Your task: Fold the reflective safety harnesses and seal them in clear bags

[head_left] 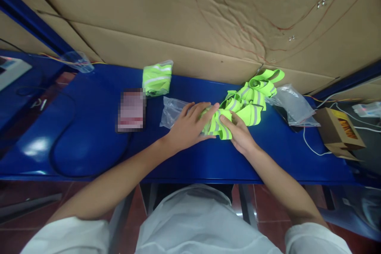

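Note:
My left hand (189, 125) curves over a clear plastic bag (173, 112), whose end sticks out to the left. Its fingers and thumb reach around the bag and one end of a bunched yellow-green reflective strap (254, 113); the bag's mouth is hidden beneath them. My right hand (240, 134) is closed on that same end, thumb on top. The strap has grey stripes, and its loose folds trail away to the back right. Behind my left hand stands a bagged bundle of the same strap (157, 79).
A pixelated flat item (131, 110) lies left on the blue table (190, 162). On the right are more clear bags (294, 105) over a dark object, a white cable and an open cardboard box (339, 133). A clear cup (77, 62) lies back left, and a cardboard wall (166, 20) rises behind.

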Available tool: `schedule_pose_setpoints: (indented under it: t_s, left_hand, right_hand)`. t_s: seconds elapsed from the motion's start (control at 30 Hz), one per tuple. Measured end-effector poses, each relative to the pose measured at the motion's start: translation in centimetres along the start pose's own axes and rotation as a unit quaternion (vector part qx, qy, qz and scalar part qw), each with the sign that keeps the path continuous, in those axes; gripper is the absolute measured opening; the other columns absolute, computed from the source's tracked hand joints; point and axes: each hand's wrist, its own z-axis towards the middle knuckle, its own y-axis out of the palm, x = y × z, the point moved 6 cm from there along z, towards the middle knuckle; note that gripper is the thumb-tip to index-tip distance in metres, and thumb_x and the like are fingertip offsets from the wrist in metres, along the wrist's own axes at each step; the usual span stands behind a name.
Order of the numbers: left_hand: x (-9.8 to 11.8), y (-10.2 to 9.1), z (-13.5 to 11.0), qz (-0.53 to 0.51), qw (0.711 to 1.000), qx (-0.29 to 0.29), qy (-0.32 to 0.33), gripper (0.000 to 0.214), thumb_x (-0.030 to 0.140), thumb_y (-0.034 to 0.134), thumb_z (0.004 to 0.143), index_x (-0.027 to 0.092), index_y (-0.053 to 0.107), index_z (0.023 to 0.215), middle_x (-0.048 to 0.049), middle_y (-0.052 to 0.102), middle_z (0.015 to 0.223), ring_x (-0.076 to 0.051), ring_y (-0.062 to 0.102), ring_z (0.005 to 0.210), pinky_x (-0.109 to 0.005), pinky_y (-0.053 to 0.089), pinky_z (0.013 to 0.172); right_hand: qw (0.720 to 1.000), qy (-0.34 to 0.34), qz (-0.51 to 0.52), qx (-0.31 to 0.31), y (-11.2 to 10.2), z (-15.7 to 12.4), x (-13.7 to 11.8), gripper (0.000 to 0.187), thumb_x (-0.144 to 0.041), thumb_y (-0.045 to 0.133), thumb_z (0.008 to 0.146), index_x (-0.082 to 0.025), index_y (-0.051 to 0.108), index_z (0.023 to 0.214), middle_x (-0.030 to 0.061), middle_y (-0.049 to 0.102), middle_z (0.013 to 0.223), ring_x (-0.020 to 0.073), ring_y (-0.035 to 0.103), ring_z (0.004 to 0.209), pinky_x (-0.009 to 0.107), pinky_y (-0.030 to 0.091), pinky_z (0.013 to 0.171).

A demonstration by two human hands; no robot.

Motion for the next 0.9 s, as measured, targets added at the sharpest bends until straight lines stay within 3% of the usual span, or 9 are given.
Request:
schedule_pose_setpoints:
  t_s: [0.1,0.27,0.4,0.5,0.57,0.63,0.73,0.83,0.9]
  left_hand:
    - [0.2,-0.3,0.0,0.015,1.000,0.007,0.016,0.092,0.069,0.064,0.091,0.023,0.032,0.164,-0.0210,0.050,0.156,-0.037,0.049,0.145,-0.054,0.033,0.124]
    - [0.3,-0.6,0.2,0.007,1.000,0.004,0.001,0.100,0.068,0.069,0.088,0.018,0.028,0.164,-0.0253,0.047,0.157,-0.038,0.048,0.146,-0.053,0.041,0.119]
    - [1.8,-0.2,0.1,0.047,0.998,-0.028,0.036,0.088,0.037,0.073,0.094,0.031,0.023,0.166,-0.0234,0.040,0.164,-0.041,0.042,0.152,-0.060,0.037,0.121]
    - [2.6,-0.2,-0.1,0.063,0.995,-0.029,0.074,0.089,0.019,0.070,0.094,0.042,0.020,0.165,-0.0172,0.047,0.160,-0.039,0.051,0.145,-0.061,0.039,0.120]
    - [2.6,-0.5,-0.2,0.029,0.994,-0.033,0.096,0.095,0.028,0.078,0.090,0.036,0.020,0.165,-0.0208,0.044,0.161,-0.039,0.050,0.146,-0.058,0.040,0.120]
    - [2.2,-1.3,-0.2,-0.005,0.993,-0.031,0.114,0.106,0.044,0.084,0.084,0.026,0.019,0.165,-0.0279,0.032,0.166,-0.041,0.040,0.153,-0.057,0.038,0.121]
    - [1.1,-2.3,-0.3,0.013,0.993,-0.026,0.112,0.113,0.053,0.085,0.080,0.024,0.017,0.166,-0.0302,0.019,0.171,-0.042,0.031,0.157,-0.062,0.028,0.125]
    - [0.3,-2.1,-0.4,0.028,0.994,-0.051,0.096,0.112,0.054,0.084,0.082,0.018,0.019,0.166,-0.0278,0.035,0.166,-0.043,0.039,0.152,-0.064,0.021,0.127]
    - [0.1,-1.3,-0.5,0.017,0.993,-0.081,0.085,0.106,0.057,0.078,0.087,0.015,0.022,0.166,-0.0250,0.049,0.157,-0.040,0.051,0.144,-0.059,0.028,0.124]
  right_hand:
    - [1.000,-0.008,-0.010,-0.005,-0.3,-0.1,-0.4,0.063,-0.061,0.083,0.077,-0.024,0.060,0.123,0.0093,0.072,0.130,0.0303,0.070,0.121,0.043,0.062,0.100]
    - [0.996,0.034,0.065,-0.050,-0.1,0.2,-0.1,0.058,-0.057,0.080,0.081,-0.020,0.060,0.122,0.0115,0.072,0.127,0.0299,0.072,0.115,0.041,0.062,0.096]
    - [1.000,-0.019,-0.010,0.017,-0.2,0.1,0.4,0.061,-0.055,0.085,0.073,-0.026,0.050,0.115,0.0046,0.072,0.113,0.0245,0.071,0.105,0.038,0.061,0.094]
    - [0.991,-0.077,-0.105,-0.005,0.4,-0.1,0.5,0.067,-0.055,0.088,0.068,-0.028,0.047,0.113,0.0032,0.066,0.113,0.0224,0.068,0.101,0.037,0.059,0.090]
    - [0.987,-0.082,-0.135,-0.025,0.5,0.0,0.6,0.065,-0.059,0.084,0.071,-0.028,0.047,0.115,0.0035,0.064,0.114,0.0225,0.067,0.101,0.036,0.058,0.088]
    - [0.985,-0.082,-0.152,-0.015,0.0,0.1,0.3,0.062,-0.061,0.078,0.076,-0.028,0.050,0.120,0.0028,0.064,0.110,0.0230,0.065,0.102,0.036,0.057,0.088]
    - [0.981,-0.095,-0.171,-0.004,-0.6,0.2,-0.5,0.057,-0.058,0.077,0.080,-0.029,0.056,0.124,0.0023,0.066,0.115,0.0243,0.062,0.110,0.036,0.056,0.090]
    - [0.975,-0.124,-0.177,-0.047,-0.1,-0.2,-1.1,0.051,-0.053,0.078,0.084,-0.029,0.060,0.125,0.0021,0.067,0.121,0.0248,0.062,0.116,0.036,0.055,0.095]
    - [0.971,-0.142,-0.181,-0.059,0.3,-0.5,-1.3,0.049,-0.051,0.078,0.086,-0.028,0.060,0.125,0.0025,0.068,0.123,0.0251,0.062,0.118,0.036,0.054,0.098]
